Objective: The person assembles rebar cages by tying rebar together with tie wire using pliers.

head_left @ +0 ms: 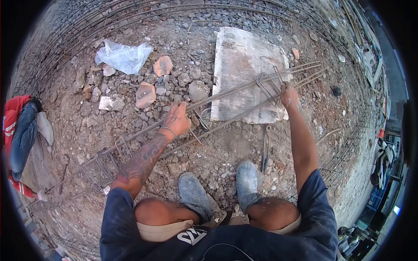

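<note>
A long rebar cage [230, 123] lies slantwise before me, its thin bars running from lower left to upper right. My left hand [177, 119] is closed around its upper bars, with a bent steel stirrup [203, 118] close by on the right. My right hand [288, 95] is closed at the lower bar, where the corner of another steel stirrup [266, 87] meets it; the fingertips are partly hidden. Under the cage's right part is a worn whitish board [241, 56]. Pincers with long handles [264, 150] rest on the dirt in front of my right boot [247, 180].
Broken brick pieces [146, 95], rubble and a clear plastic sheet [124, 56] lie beyond my left hand. More rebar cages [143, 13] curve along the far side. At the far left a person [21, 135] in red and jeans has a hand near the cage's end.
</note>
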Demonstrator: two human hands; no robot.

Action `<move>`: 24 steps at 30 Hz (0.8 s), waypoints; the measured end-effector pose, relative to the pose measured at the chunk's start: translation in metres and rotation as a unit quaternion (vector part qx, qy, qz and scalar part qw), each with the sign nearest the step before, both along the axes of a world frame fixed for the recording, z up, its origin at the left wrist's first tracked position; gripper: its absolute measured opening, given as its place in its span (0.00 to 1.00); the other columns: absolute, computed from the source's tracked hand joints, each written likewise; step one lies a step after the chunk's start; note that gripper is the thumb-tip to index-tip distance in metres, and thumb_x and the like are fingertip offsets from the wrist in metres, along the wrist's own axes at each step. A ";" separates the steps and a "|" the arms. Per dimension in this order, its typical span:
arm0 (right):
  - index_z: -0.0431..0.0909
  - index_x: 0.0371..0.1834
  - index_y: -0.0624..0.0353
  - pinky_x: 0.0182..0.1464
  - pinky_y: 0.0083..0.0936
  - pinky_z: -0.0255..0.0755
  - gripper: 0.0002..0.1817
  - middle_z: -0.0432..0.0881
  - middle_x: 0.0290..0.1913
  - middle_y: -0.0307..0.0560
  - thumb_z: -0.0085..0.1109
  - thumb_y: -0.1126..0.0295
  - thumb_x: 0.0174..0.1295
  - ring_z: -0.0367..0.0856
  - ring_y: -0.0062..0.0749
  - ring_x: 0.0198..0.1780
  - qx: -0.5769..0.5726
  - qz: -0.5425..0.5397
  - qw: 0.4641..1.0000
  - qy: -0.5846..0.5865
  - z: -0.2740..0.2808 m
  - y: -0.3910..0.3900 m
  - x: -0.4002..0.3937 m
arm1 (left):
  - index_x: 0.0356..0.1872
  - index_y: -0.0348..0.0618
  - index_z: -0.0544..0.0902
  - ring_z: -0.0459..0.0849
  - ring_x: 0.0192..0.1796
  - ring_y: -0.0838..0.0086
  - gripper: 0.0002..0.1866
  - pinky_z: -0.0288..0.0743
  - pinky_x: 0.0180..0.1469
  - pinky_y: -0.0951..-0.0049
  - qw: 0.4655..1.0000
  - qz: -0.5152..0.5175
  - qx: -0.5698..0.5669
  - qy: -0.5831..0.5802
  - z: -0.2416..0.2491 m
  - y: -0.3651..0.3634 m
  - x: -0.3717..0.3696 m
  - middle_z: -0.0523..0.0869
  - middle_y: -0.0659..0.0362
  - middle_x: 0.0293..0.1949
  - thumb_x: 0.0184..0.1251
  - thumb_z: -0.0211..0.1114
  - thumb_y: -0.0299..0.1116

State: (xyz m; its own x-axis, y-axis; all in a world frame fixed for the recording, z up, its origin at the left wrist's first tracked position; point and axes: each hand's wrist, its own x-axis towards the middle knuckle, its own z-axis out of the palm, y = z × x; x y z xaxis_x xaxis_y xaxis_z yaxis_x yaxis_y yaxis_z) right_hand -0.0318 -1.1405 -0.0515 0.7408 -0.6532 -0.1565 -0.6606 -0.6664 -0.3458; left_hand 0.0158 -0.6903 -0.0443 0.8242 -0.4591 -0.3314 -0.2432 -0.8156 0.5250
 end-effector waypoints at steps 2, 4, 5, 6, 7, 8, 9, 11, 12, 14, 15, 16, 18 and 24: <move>0.71 0.55 0.60 0.60 0.48 0.61 0.31 0.71 0.58 0.61 0.54 0.44 0.60 0.64 0.58 0.63 -0.002 0.142 0.984 0.108 -0.033 0.004 -0.014 | 0.56 0.36 0.70 0.72 0.56 0.44 0.31 0.68 0.56 0.53 0.998 0.005 -0.053 -0.018 -0.014 0.014 -0.011 0.69 0.39 0.55 0.47 0.67 0.32; 0.72 0.53 0.60 0.59 0.47 0.62 0.30 0.71 0.56 0.61 0.55 0.44 0.59 0.65 0.57 0.61 -0.094 0.186 0.975 0.072 -0.027 0.031 -0.030 | 0.58 0.36 0.68 0.70 0.54 0.45 0.34 0.65 0.57 0.51 0.982 0.064 -0.035 -0.175 -0.007 0.016 -0.023 0.69 0.42 0.52 0.46 0.69 0.32; 0.73 0.50 0.60 0.58 0.47 0.63 0.30 0.72 0.54 0.60 0.56 0.44 0.59 0.67 0.56 0.59 -0.176 0.217 0.960 0.027 -0.026 0.044 -0.034 | 0.55 0.36 0.67 0.68 0.52 0.46 0.33 0.62 0.55 0.48 0.979 0.079 -0.023 -0.189 0.005 0.018 -0.025 0.68 0.43 0.51 0.47 0.70 0.33; 0.73 0.50 0.60 0.58 0.47 0.63 0.30 0.72 0.54 0.60 0.56 0.44 0.59 0.67 0.56 0.59 -0.175 0.223 0.959 0.028 -0.025 0.051 -0.031 | 0.55 0.36 0.67 0.68 0.52 0.46 0.33 0.62 0.55 0.48 0.979 0.085 -0.021 -0.186 0.006 0.020 -0.028 0.68 0.43 0.51 0.47 0.70 0.33; 0.72 0.51 0.61 0.58 0.47 0.63 0.30 0.72 0.53 0.60 0.56 0.44 0.58 0.67 0.55 0.58 -0.223 0.201 0.953 0.048 -0.023 0.057 -0.028 | 0.53 0.37 0.67 0.68 0.53 0.48 0.31 0.63 0.54 0.51 0.981 0.120 -0.038 -0.145 0.007 0.024 -0.030 0.67 0.43 0.52 0.47 0.70 0.33; 0.72 0.51 0.61 0.58 0.47 0.62 0.31 0.72 0.52 0.61 0.56 0.43 0.58 0.67 0.54 0.58 -0.271 0.181 0.943 0.065 -0.021 0.064 -0.022 | 0.51 0.38 0.67 0.67 0.54 0.50 0.29 0.64 0.53 0.55 0.980 0.158 -0.055 -0.104 0.007 0.027 -0.033 0.67 0.43 0.52 0.48 0.71 0.33; 0.71 0.50 0.60 0.59 0.51 0.60 0.27 0.74 0.51 0.64 0.55 0.47 0.60 0.71 0.53 0.57 -0.296 0.201 0.931 0.071 -0.020 0.067 -0.014 | 0.47 0.36 0.68 0.73 0.47 0.54 0.27 0.68 0.48 0.56 0.966 0.199 -0.126 -0.108 0.006 0.029 -0.039 0.70 0.44 0.48 0.51 0.71 0.35; 0.71 0.50 0.60 0.60 0.51 0.60 0.25 0.76 0.47 0.64 0.53 0.50 0.62 0.75 0.54 0.53 -0.217 0.198 0.949 0.116 -0.032 0.060 0.003 | 0.47 0.36 0.68 0.75 0.43 0.57 0.26 0.70 0.45 0.58 0.960 0.234 -0.141 -0.065 -0.003 0.028 -0.055 0.73 0.46 0.45 0.52 0.71 0.36; 0.70 0.50 0.59 0.60 0.51 0.61 0.22 0.79 0.44 0.65 0.51 0.53 0.63 0.78 0.56 0.49 -0.143 0.178 0.959 0.168 -0.037 0.063 0.011 | 0.46 0.35 0.69 0.78 0.39 0.61 0.25 0.72 0.42 0.60 0.952 0.255 -0.167 -0.020 -0.011 0.025 -0.065 0.76 0.48 0.41 0.54 0.71 0.36; 0.70 0.49 0.59 0.52 0.50 0.68 0.17 0.82 0.36 0.63 0.47 0.59 0.65 0.82 0.58 0.40 -0.218 0.231 0.933 0.168 -0.027 0.093 0.017 | 0.41 0.35 0.71 0.80 0.31 0.71 0.17 0.73 0.34 0.67 0.901 0.320 -0.287 0.054 -0.038 0.011 -0.092 0.79 0.54 0.32 0.64 0.63 0.39; 0.70 0.48 0.60 0.48 0.50 0.71 0.16 0.82 0.35 0.63 0.46 0.59 0.65 0.82 0.59 0.39 -0.199 0.251 0.930 0.179 -0.024 0.107 0.018 | 0.41 0.35 0.71 0.80 0.31 0.71 0.17 0.73 0.34 0.67 0.896 0.330 -0.292 0.052 -0.037 0.007 -0.090 0.79 0.54 0.32 0.64 0.63 0.39; 0.70 0.46 0.62 0.43 0.50 0.73 0.16 0.82 0.33 0.64 0.45 0.60 0.65 0.82 0.59 0.37 -0.183 0.271 0.925 0.193 -0.018 0.124 0.017 | 0.39 0.36 0.72 0.80 0.28 0.73 0.14 0.73 0.30 0.71 0.846 0.348 -0.373 0.155 -0.035 0.003 -0.088 0.79 0.56 0.29 0.69 0.58 0.39; 0.69 0.42 0.65 0.39 0.51 0.74 0.15 0.81 0.32 0.66 0.47 0.63 0.64 0.81 0.60 0.37 -0.124 0.305 0.920 0.213 -0.003 0.178 0.005 | 0.36 0.36 0.72 0.80 0.24 0.76 0.15 0.72 0.26 0.74 0.770 0.361 -0.455 0.263 -0.039 -0.006 -0.086 0.79 0.58 0.25 0.73 0.52 0.40; 0.70 0.35 0.66 0.38 0.49 0.72 0.15 0.79 0.26 0.67 0.52 0.62 0.63 0.79 0.64 0.34 0.108 0.430 0.884 0.151 0.035 0.337 0.002 | 0.32 0.37 0.75 0.78 0.20 0.74 0.18 0.70 0.23 0.73 0.824 0.409 -0.386 0.072 -0.061 -0.013 -0.100 0.77 0.58 0.20 0.76 0.45 0.39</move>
State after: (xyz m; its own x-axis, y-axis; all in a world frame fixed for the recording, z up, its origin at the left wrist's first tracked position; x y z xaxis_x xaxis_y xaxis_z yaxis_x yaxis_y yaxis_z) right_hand -0.0295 -0.8037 -0.0167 0.8514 0.1997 -0.4850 -0.0271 -0.9067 -0.4209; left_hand -0.0839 -0.7028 -0.1051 0.9399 0.1113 -0.3227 0.3326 -0.0859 0.9391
